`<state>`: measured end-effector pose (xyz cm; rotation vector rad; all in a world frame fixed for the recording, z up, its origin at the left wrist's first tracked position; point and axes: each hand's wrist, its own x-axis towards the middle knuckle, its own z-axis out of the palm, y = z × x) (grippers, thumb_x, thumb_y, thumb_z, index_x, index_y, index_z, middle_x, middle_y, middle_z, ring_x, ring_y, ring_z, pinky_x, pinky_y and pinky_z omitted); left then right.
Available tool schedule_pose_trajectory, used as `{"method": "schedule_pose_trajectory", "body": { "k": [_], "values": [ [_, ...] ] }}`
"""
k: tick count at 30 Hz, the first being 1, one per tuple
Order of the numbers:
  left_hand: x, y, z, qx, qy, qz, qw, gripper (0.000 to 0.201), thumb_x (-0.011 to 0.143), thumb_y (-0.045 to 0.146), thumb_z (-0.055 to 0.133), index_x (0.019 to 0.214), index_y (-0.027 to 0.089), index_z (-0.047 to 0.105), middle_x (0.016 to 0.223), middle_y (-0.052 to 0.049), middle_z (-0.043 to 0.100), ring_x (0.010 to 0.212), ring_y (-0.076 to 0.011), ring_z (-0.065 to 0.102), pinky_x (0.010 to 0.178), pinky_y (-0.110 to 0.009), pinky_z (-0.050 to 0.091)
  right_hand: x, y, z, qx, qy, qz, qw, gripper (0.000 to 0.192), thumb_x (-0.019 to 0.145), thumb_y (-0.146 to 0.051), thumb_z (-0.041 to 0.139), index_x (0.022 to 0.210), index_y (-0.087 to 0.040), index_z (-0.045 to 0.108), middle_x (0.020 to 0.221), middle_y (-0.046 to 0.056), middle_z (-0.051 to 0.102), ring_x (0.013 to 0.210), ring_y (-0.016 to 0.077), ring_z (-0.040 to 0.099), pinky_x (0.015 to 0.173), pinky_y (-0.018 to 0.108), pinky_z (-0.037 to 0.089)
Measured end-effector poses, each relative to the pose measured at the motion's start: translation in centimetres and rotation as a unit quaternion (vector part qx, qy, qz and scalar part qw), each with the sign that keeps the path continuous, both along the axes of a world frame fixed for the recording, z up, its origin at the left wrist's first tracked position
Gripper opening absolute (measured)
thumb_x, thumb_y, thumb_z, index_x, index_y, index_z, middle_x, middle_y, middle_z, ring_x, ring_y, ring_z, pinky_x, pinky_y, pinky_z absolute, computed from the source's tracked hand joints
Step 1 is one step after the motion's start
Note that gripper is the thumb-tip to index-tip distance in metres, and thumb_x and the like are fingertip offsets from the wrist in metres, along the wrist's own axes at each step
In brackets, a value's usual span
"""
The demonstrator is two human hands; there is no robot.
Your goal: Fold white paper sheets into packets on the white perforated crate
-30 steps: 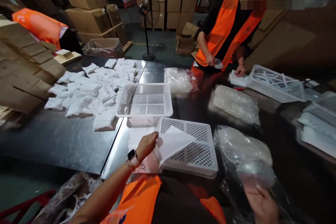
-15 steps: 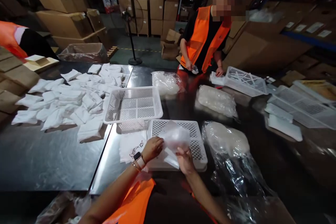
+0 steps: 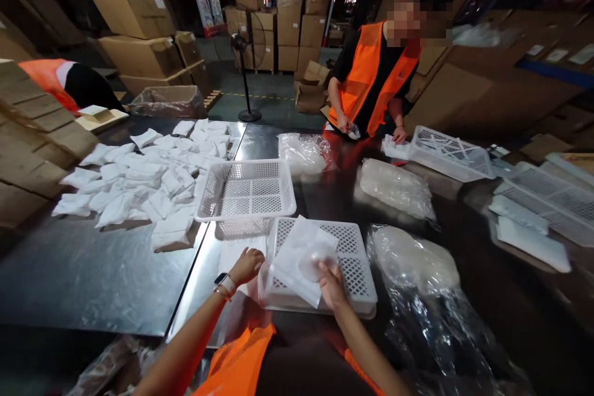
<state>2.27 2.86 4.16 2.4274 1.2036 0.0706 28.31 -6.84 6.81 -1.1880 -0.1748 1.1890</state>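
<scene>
My right hand [image 3: 332,284] grips a round translucent pad [image 3: 317,260] with thumb and fingers. Under the pad lies a flat white sheet or pouch [image 3: 290,260], tilted across the top of an upturned white plastic basket [image 3: 355,253]. My left hand [image 3: 248,266] hovers at this basket's left side, fingers loosely bent and nothing visible in them. Beneath and beside it a pale sheet [image 3: 231,255] rests on the metal table, partly hidden by the hand. Just beyond, an upright white basket [image 3: 245,189] touches or nearly touches the upturned one.
Many folded white packets [image 3: 139,179] are heaped at the left. Clear bags of pale pads [image 3: 408,257] lie to the right. A co-worker in an orange vest [image 3: 366,80] handles items across the table [image 3: 116,284]. A standing fan [image 3: 244,74] and cartons [image 3: 139,15] are behind.
My left hand has let go of the translucent pad and moved left and down. The right hand keeps the pad, now lower over the white sheet. The view has shifted slightly.
</scene>
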Motion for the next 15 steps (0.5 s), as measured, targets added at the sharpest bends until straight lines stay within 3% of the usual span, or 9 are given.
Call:
{"method": "schedule_pose_trajectory", "body": {
  "k": [4, 8, 13, 15],
  "values": [
    [0.6, 2.6, 1.5, 0.07, 0.019, 0.068, 0.995, 0.032, 0.087, 0.005, 0.038, 0.096, 0.015, 0.066, 0.103, -0.015, 0.065, 0.105, -0.0274, 0.056, 0.098, -0.052, 0.039, -0.1, 0.1, -0.1, 0.011, 0.001, -0.001, 1.0, 0.051, 0.045, -0.035, 0.087, 0.087, -0.023, 0.061, 0.083, -0.003, 0.073, 0.081, 0.0186, 0.071, 0.074, 0.029, 0.057],
    [2.9, 3.0, 3.5, 0.107, -0.001, 0.067, 0.992, 0.044, 0.086, 0.002, 0.038, 0.123, 0.016, 0.057, 0.123, -0.015, 0.058, 0.114, -0.0254, 0.053, 0.097, -0.044, 0.043, -0.2, -0.1, 0.0, 0.023, 0.002, -0.008, 1.0, 0.048, 0.047, -0.032, 0.087, 0.086, -0.024, 0.061, 0.082, -0.003, 0.073, 0.081, 0.0185, 0.071, 0.076, 0.029, 0.057],
    [6.4, -0.8, 4.7, 0.078, -0.08, -0.182, 0.977, 0.039, 0.082, 0.007, 0.051, 0.118, 0.02, 0.06, 0.12, -0.008, 0.063, 0.114, -0.0221, 0.055, 0.1, -0.037, 0.044, -0.4, -0.2, -0.1, 0.021, 0.007, -0.016, 1.0, 0.048, 0.048, -0.034, 0.086, 0.086, -0.024, 0.059, 0.082, -0.004, 0.072, 0.081, 0.0185, 0.07, 0.076, 0.03, 0.055],
    [7.1, -1.9, 4.7, 0.079, -0.055, -0.221, 0.97, 0.034, 0.084, 0.006, 0.049, 0.114, 0.019, 0.061, 0.119, -0.009, 0.064, 0.114, -0.0235, 0.055, 0.095, -0.037, 0.046, -0.5, -0.1, 0.1, 0.019, 0.017, -0.02, 0.999, 0.049, 0.047, -0.033, 0.087, 0.085, -0.024, 0.058, 0.081, -0.004, 0.072, 0.08, 0.0183, 0.07, 0.077, 0.03, 0.055]
  ]
}}
